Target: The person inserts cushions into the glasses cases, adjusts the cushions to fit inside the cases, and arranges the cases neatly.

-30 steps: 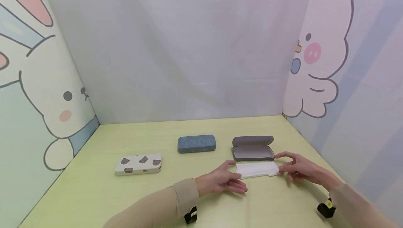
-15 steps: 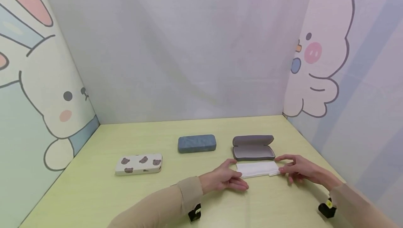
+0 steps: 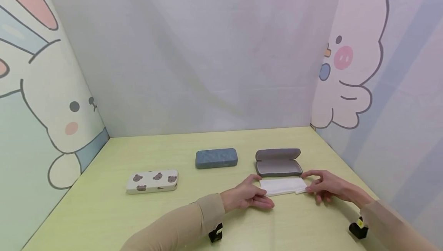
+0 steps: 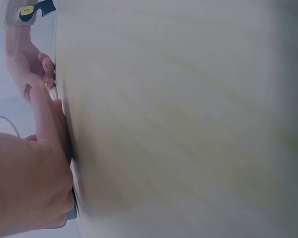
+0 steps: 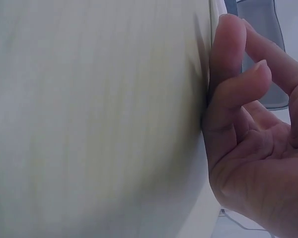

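Observation:
A white folded cloth lies flat on the table, just in front of an open dark grey glasses case. At the cloth's left end, my left hand touches it with spread thumb and index finger, its other fingers stretched out below. My right hand is at the opposite end, thumb at the cloth's corner and index fingertip close by the case's front right corner. The right wrist view shows that hand low over the table with some fingers bent. In the left wrist view the cloth is mostly hidden.
A blue glasses case lies closed at the middle back. Farther left is a white case with bear prints, also closed. Printed fabric walls stand behind the pale yellow table and at both sides.
My left hand has shifted very slightly to the right along the cloth's end. The right hand, the cloth and the cases stay almost where they were.

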Demonstrator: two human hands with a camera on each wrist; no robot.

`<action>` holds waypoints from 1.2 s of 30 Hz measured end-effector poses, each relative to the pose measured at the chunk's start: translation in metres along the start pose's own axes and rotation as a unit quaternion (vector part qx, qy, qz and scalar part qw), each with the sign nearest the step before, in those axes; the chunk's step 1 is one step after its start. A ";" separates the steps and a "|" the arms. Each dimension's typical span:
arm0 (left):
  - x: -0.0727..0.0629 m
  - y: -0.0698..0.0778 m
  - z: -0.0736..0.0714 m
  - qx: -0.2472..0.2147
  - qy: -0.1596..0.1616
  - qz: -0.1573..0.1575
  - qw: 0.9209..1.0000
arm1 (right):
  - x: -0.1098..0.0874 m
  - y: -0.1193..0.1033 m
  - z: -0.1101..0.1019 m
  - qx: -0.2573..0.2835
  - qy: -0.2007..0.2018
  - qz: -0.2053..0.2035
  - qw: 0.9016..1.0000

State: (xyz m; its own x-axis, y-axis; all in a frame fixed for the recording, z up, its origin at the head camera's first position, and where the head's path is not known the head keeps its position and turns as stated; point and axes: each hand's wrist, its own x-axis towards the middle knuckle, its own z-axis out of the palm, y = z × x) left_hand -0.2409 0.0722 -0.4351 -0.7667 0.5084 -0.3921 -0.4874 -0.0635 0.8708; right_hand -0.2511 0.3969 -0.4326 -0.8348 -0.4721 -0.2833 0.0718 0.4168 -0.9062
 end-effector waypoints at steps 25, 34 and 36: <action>0.005 0.007 -0.001 0.037 0.002 -0.004 0.999 | 0.009 -0.007 0.006 -0.046 0.031 -0.019 0.998; 0.012 0.007 0.004 0.057 0.027 0.003 0.998 | 0.009 -0.006 0.010 -0.061 0.047 -0.017 0.997; 0.013 0.008 0.006 0.065 0.036 0.004 0.997 | 0.009 -0.005 0.010 -0.065 0.048 -0.020 0.997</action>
State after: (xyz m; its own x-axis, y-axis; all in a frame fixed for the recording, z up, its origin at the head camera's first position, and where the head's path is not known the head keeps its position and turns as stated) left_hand -0.2522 0.0833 -0.4319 -0.8007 0.4449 -0.4011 -0.4261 0.0476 0.9034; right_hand -0.2532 0.3824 -0.4334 -0.8842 -0.4164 -0.2116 -0.0279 0.4993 -0.8660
